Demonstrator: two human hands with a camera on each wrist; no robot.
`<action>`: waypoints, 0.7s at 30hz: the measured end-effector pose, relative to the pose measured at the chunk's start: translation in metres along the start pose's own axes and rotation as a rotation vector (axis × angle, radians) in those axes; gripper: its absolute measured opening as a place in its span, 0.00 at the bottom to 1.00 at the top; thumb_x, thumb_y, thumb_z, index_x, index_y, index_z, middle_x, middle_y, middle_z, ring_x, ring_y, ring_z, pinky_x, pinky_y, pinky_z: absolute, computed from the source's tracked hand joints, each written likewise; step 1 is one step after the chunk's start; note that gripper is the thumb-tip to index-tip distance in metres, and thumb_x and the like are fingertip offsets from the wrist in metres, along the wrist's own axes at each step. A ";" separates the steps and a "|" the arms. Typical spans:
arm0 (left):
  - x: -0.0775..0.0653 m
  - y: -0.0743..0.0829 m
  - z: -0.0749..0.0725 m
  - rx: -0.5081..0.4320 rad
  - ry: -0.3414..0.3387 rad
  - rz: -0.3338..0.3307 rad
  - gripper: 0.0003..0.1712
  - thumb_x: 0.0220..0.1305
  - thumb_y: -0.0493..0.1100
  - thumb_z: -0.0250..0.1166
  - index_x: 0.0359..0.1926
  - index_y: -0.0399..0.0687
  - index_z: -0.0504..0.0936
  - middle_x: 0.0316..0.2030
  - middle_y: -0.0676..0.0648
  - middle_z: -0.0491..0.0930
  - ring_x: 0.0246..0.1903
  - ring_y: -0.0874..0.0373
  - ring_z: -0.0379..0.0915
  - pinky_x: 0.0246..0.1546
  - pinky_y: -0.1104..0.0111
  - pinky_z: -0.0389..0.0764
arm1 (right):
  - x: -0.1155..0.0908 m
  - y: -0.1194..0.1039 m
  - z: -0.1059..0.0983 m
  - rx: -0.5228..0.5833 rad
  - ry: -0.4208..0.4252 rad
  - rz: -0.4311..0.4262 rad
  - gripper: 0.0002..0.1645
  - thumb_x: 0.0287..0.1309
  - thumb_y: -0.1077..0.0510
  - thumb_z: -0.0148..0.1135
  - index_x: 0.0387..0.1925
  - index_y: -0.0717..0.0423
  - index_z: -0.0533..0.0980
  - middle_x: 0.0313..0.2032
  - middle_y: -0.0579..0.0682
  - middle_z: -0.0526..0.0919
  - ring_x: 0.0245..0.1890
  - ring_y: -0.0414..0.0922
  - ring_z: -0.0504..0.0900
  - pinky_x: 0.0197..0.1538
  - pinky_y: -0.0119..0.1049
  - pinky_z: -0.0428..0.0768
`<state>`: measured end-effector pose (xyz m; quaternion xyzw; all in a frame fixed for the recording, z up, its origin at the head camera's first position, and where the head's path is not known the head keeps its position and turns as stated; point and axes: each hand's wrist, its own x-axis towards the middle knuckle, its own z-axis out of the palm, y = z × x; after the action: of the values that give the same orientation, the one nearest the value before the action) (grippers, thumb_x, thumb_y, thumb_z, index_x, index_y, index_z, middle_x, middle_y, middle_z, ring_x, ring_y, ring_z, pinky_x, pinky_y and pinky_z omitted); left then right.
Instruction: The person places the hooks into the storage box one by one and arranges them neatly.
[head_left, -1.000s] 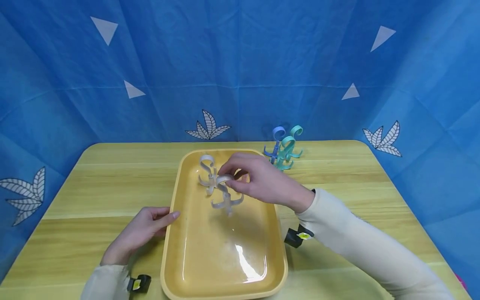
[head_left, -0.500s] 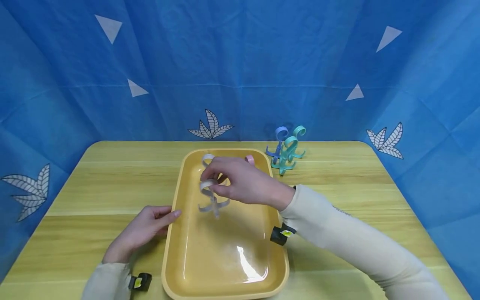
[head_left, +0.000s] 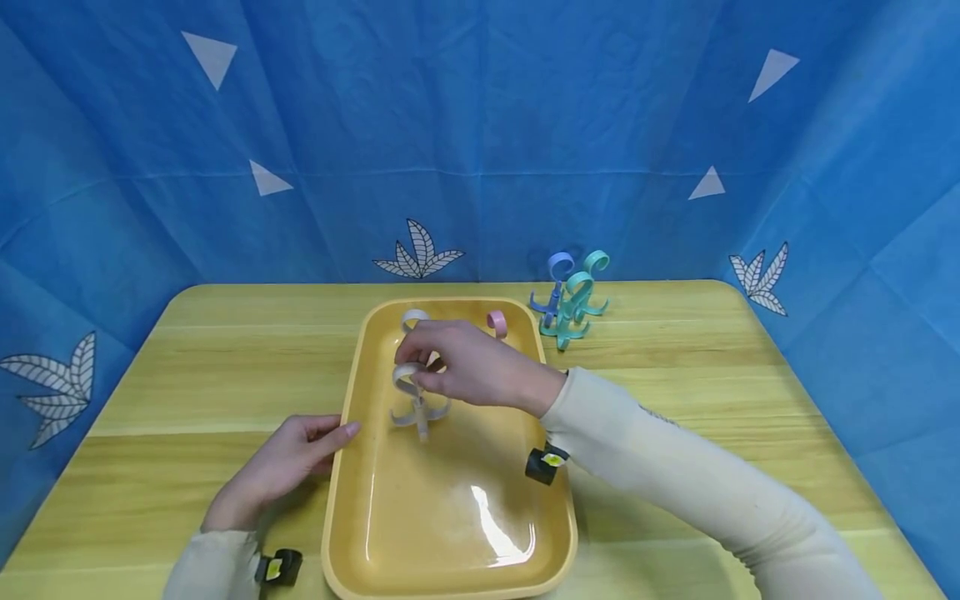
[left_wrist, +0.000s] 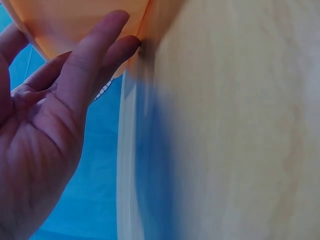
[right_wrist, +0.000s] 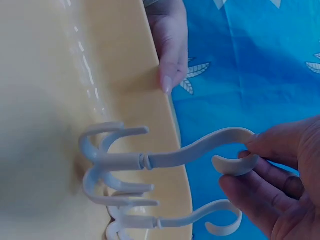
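My right hand (head_left: 476, 364) pinches the curled top of a greyish-white multi-prong hanging hook (right_wrist: 122, 161) between thumb and fingers. The hook is upright, prongs down, low over the left part of a yellow tray (head_left: 442, 517). Just behind it stands a second white hook (right_wrist: 135, 222), mostly covered by my hand in the head view. The curl of a pink hook (head_left: 497, 317) shows at the tray's far right corner, its lower part hidden. My left hand (head_left: 288, 458) grips the tray's left rim, thumb over the edge and fingers along the outside.
On the wooden table (head_left: 225, 367), beyond the tray's far right corner, a blue hook (head_left: 555, 298) and two teal hooks (head_left: 566, 323) stand clustered. A blue cloth (head_left: 480, 125) closes off the back and both sides.
My right hand has carried the white hook leftward and slightly toward me, in front of the other white hook. The pink hook's curl has come into view. My left hand stays on the rim.
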<state>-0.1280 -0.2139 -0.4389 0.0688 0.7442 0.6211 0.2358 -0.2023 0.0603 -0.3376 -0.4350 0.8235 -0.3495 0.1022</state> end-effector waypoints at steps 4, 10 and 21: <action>0.000 0.000 0.000 -0.012 -0.012 -0.004 0.32 0.76 0.49 0.55 0.63 0.22 0.68 0.52 0.31 0.78 0.47 0.43 0.80 0.45 0.57 0.83 | 0.001 0.004 0.004 -0.004 -0.007 -0.012 0.09 0.62 0.67 0.65 0.43 0.56 0.80 0.40 0.44 0.79 0.42 0.36 0.80 0.46 0.28 0.82; 0.001 0.000 0.000 -0.028 -0.027 -0.003 0.30 0.76 0.48 0.54 0.62 0.22 0.69 0.51 0.31 0.78 0.47 0.43 0.80 0.46 0.56 0.83 | 0.001 0.005 0.008 -0.027 -0.018 -0.040 0.11 0.60 0.68 0.64 0.44 0.56 0.79 0.41 0.44 0.80 0.42 0.36 0.80 0.47 0.26 0.79; 0.000 0.000 0.000 -0.041 -0.027 -0.008 0.30 0.76 0.48 0.54 0.61 0.21 0.70 0.50 0.31 0.79 0.45 0.43 0.81 0.45 0.55 0.83 | -0.004 0.005 0.006 -0.043 0.007 0.048 0.14 0.62 0.61 0.66 0.49 0.55 0.78 0.44 0.43 0.79 0.45 0.38 0.79 0.49 0.30 0.79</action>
<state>-0.1279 -0.2142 -0.4386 0.0694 0.7285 0.6342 0.2496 -0.2000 0.0627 -0.3460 -0.4161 0.8414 -0.3306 0.0985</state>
